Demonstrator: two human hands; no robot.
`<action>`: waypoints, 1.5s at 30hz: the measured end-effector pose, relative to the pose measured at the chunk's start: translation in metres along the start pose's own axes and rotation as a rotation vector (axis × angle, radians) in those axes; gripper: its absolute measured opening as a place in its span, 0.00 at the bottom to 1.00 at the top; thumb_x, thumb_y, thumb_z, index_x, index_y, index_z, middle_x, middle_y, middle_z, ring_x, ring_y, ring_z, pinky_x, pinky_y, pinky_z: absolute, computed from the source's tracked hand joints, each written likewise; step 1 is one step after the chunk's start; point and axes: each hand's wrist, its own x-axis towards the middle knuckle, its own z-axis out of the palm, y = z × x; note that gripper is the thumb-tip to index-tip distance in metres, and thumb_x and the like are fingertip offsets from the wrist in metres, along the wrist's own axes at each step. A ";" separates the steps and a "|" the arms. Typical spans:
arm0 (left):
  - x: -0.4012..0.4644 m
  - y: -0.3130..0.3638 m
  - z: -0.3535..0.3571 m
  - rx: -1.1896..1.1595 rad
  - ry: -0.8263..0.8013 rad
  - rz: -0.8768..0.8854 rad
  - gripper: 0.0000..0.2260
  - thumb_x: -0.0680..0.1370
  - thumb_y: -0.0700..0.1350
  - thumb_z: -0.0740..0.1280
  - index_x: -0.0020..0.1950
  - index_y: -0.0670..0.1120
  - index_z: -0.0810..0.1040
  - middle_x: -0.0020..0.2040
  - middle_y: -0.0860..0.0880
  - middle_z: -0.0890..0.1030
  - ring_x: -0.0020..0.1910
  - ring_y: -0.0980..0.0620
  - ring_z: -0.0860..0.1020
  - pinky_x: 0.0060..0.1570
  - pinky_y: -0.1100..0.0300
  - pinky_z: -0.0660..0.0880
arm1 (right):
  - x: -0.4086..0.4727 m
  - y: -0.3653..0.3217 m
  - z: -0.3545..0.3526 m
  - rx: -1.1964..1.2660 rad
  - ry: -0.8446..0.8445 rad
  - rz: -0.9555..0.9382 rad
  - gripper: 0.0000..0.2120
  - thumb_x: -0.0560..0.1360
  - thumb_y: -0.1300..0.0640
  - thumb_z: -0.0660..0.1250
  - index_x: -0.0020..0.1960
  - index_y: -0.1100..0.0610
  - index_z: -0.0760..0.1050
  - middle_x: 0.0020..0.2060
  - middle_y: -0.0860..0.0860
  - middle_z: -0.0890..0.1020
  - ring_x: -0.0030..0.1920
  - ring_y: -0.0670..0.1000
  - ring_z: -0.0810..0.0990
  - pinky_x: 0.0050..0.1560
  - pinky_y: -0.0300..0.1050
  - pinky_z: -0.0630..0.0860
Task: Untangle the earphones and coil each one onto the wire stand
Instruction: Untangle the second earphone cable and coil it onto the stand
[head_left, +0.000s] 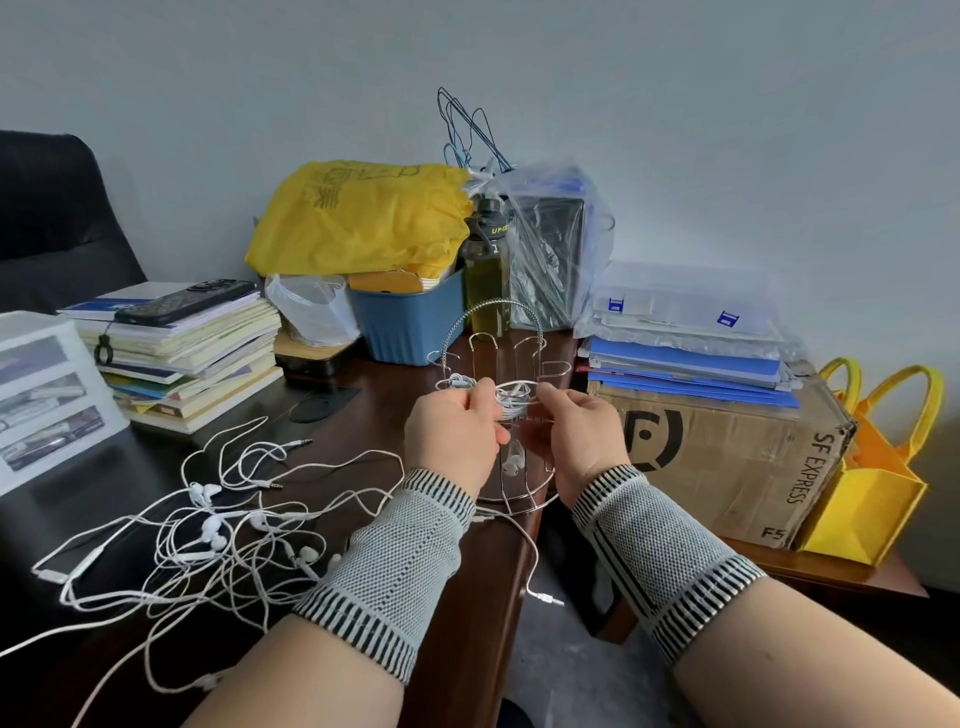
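Pinching white cord at the stand (498, 364), my left hand (457, 431) and right hand (576, 436) each curl fingers around one coil (514, 397) hung on its chrome hooks. One tangle (208, 540) sprawls left on the desk (467, 623); I cannot count its earphones.

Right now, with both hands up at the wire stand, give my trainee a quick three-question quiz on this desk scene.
1. True or false: the silver wire stand already carries a coiled white earphone.
2. Where does the tangled pile of white earphones lie: A, left of the stand on the dark wooden desk; B, on the brown cardboard box; C, in the blue plastic bin?
3. What lies on top of the stack of books?

Key: 1 true, held there by the left hand and right hand; 2 A; 3 a dark phone.
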 end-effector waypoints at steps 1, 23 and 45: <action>0.000 0.000 0.000 0.046 -0.001 0.008 0.21 0.81 0.51 0.60 0.30 0.49 0.79 0.26 0.53 0.81 0.32 0.51 0.81 0.45 0.53 0.80 | 0.002 -0.001 0.001 -0.046 0.019 -0.001 0.11 0.76 0.60 0.67 0.35 0.60 0.76 0.30 0.54 0.80 0.31 0.52 0.78 0.44 0.53 0.80; -0.017 -0.020 -0.013 0.229 -0.243 0.243 0.14 0.81 0.45 0.61 0.38 0.42 0.77 0.31 0.53 0.73 0.29 0.58 0.70 0.32 0.63 0.64 | -0.006 0.012 -0.017 -0.506 -0.113 -0.592 0.15 0.72 0.68 0.68 0.38 0.48 0.75 0.39 0.51 0.78 0.37 0.45 0.76 0.43 0.37 0.75; -0.010 -0.016 -0.044 0.022 -0.299 0.247 0.11 0.82 0.43 0.60 0.40 0.45 0.76 0.29 0.52 0.77 0.27 0.56 0.72 0.36 0.55 0.74 | -0.009 0.027 -0.012 -0.329 -0.152 -0.512 0.08 0.75 0.59 0.68 0.38 0.54 0.74 0.38 0.59 0.80 0.35 0.48 0.77 0.38 0.42 0.77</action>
